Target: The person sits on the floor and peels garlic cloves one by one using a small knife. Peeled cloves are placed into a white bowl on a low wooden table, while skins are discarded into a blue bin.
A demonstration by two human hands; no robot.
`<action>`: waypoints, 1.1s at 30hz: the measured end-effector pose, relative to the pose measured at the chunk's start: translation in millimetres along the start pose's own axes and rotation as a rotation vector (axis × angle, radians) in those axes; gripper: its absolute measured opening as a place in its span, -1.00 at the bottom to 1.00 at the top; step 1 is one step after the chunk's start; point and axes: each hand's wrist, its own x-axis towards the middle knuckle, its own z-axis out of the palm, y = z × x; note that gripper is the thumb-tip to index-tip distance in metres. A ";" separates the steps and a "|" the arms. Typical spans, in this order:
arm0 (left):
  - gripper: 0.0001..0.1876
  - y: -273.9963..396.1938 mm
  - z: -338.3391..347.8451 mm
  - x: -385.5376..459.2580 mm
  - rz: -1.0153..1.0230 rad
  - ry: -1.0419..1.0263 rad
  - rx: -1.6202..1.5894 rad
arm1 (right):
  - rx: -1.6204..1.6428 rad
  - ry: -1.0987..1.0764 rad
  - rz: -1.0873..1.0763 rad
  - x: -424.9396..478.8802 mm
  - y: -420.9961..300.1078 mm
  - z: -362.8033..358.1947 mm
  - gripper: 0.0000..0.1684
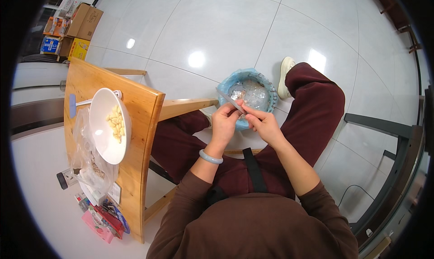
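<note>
My right hand (266, 127) grips a small knife (229, 98), whose blade slants up and left across the fingertips of my left hand (222, 123). Those left fingers are pinched together beneath the blade; whatever they may hold is too small or hidden to make out. Both hands are over the near rim of a round bin lined with a blue plastic bag (268, 81). Pale scraps and clear plastic (251, 93) lie inside the bin. To the left, a white bowl (101, 133) holds several peeled garlic cloves (116, 123).
The bowl rests on a wooden table (132, 177), beside a clear plastic bag (79, 147) and a blue-headed utensil (72, 106). Packets (108, 221) lie near the table's lower end. Cardboard boxes (84, 22) stand at upper left. A dark metal frame (376, 125) is at right.
</note>
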 end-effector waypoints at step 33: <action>-0.81 2.2 -7.7 1.4 0.016 -0.034 -0.029 | -0.055 -0.022 -0.028 -5.2 -10.6 3.6 -0.56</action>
